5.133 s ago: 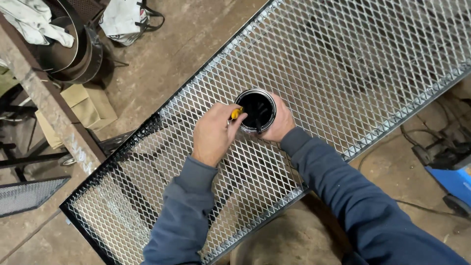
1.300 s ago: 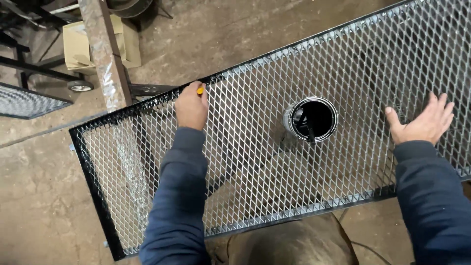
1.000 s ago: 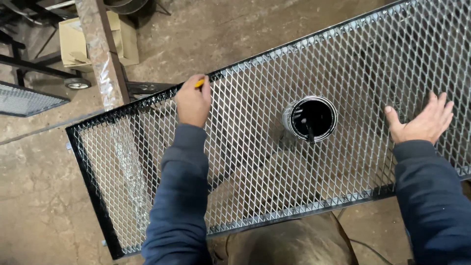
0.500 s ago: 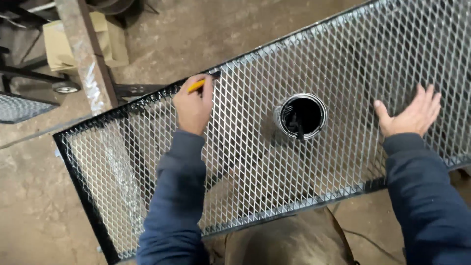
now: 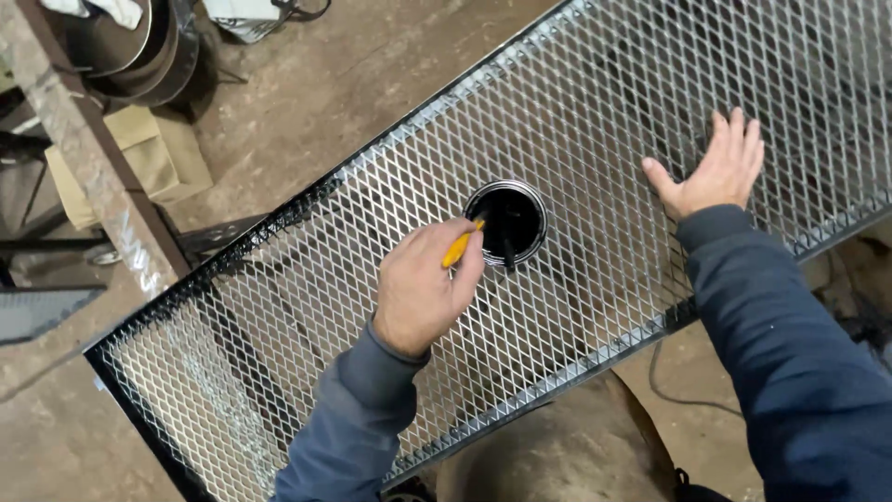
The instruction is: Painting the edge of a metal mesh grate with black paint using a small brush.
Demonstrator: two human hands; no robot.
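Dipping one yellow-handled brush (image 5: 462,245) into one can (image 5: 507,221), left hand (image 5: 423,288) clamped; right hand (image 5: 714,172) splayed.

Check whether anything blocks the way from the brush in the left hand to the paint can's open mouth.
Nothing visible does. The left hand holds the yellow-handled brush right at the rim of the open paint can, which sits on the mesh panel. The right hand rests flat, well aside.

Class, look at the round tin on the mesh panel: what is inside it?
The tin holds black paint, with the left hand's yellow-handled brush dipped in. Its bristles and the tin's bottom are hidden.
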